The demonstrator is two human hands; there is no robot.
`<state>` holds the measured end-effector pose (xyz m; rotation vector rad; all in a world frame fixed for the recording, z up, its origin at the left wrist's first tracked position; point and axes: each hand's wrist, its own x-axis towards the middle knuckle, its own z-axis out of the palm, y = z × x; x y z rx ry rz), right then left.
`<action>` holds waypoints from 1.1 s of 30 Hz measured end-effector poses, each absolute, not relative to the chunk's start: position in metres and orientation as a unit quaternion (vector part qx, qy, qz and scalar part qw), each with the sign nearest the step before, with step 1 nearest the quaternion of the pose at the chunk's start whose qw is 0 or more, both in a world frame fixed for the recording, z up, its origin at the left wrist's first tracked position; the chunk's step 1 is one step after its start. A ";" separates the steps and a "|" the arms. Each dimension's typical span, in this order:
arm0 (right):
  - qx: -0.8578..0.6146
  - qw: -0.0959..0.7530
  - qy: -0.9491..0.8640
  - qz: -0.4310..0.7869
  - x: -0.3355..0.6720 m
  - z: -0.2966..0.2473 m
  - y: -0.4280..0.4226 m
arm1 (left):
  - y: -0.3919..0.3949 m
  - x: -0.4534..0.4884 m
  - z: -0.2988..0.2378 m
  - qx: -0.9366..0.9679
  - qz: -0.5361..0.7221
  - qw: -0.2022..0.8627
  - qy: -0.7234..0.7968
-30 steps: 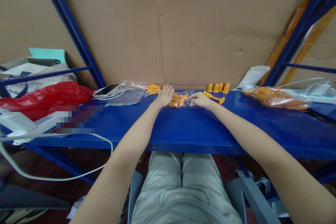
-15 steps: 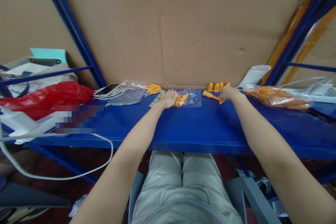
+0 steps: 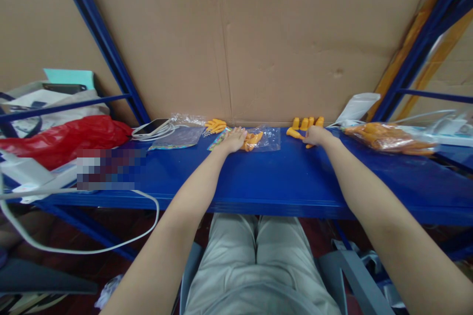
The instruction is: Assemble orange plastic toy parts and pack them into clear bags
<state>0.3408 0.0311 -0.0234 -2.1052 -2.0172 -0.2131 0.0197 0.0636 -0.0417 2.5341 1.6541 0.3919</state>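
My left hand (image 3: 234,141) lies flat with its fingers stretched out on a clear plastic bag (image 3: 271,139) with a colourful printed end. Orange plastic pieces (image 3: 252,141) show in the bag just right of that hand. My right hand (image 3: 318,136) is closed over the middle of a long orange plastic piece (image 3: 294,133) on the shelf; one end sticks out to the left and a bit shows below the fingers. Behind it stands a row of several small orange finger-like pieces (image 3: 304,123).
The blue shelf (image 3: 273,177) backs onto cardboard (image 3: 273,44). On the left are orange pieces with chains (image 3: 215,126), a flat plastic bag (image 3: 177,141), a phone with a white cable (image 3: 155,128) and a red bag (image 3: 92,135). A bag of orange pieces (image 3: 388,138) lies right.
My right hand has moved slightly left and now covers the middle of the long orange piece. The left hand and its bag have slid a little left.
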 end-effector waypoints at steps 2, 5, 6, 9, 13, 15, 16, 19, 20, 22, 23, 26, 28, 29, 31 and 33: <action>-0.750 0.063 -0.657 -0.047 0.336 -0.013 0.024 | 0.062 0.020 -0.042 0.827 0.131 0.046 0.544; -0.759 0.067 -0.643 -0.074 0.332 0.008 0.011 | 0.060 0.020 -0.042 0.824 0.143 0.050 0.546; -0.755 0.074 -0.647 -0.078 0.331 0.015 0.007 | 0.060 0.020 -0.042 0.825 0.146 0.051 0.544; -0.735 0.102 -0.669 -0.050 0.326 0.032 -0.006 | 0.058 0.019 -0.040 0.824 0.158 0.060 0.540; -0.684 0.086 -0.725 -0.004 0.305 0.038 -0.018 | 0.055 0.019 -0.037 0.822 0.180 0.076 0.535; -0.674 0.079 -0.735 -0.008 0.290 0.035 -0.021 | 0.053 0.019 -0.036 0.821 0.186 0.084 0.533; -0.668 0.083 -0.739 -0.011 0.284 0.033 -0.021 | 0.053 0.019 -0.036 0.821 0.189 0.088 0.531; -0.644 0.111 -0.757 -0.008 0.268 0.024 -0.019 | 0.053 0.020 -0.035 0.817 0.205 0.101 0.529; -0.632 0.126 -0.765 0.001 0.265 0.021 -0.018 | 0.053 0.020 -0.035 0.815 0.215 0.108 0.528; -0.608 0.160 -0.777 0.032 0.261 0.016 -0.016 | 0.053 0.020 -0.033 0.807 0.247 0.124 0.521; -0.597 0.178 -0.781 0.047 0.259 0.014 -0.014 | 0.054 0.020 -0.032 0.801 0.270 0.131 0.518; -0.571 0.230 -0.785 0.066 0.256 0.009 -0.011 | 0.057 0.020 -0.029 0.765 0.356 0.157 0.513; -0.556 0.256 -0.787 0.076 0.253 0.006 -0.011 | 0.060 0.019 -0.029 0.736 0.406 0.181 0.510; -0.551 0.263 -0.787 0.091 0.252 0.004 -0.011 | 0.061 0.019 -0.029 0.725 0.424 0.192 0.508; -0.548 0.262 -0.782 0.142 0.248 0.000 -0.011 | 0.063 0.019 -0.030 0.709 0.447 0.209 0.504; -0.554 0.264 -0.766 0.192 0.245 -0.004 -0.011 | 0.063 0.020 -0.031 0.698 0.463 0.216 0.502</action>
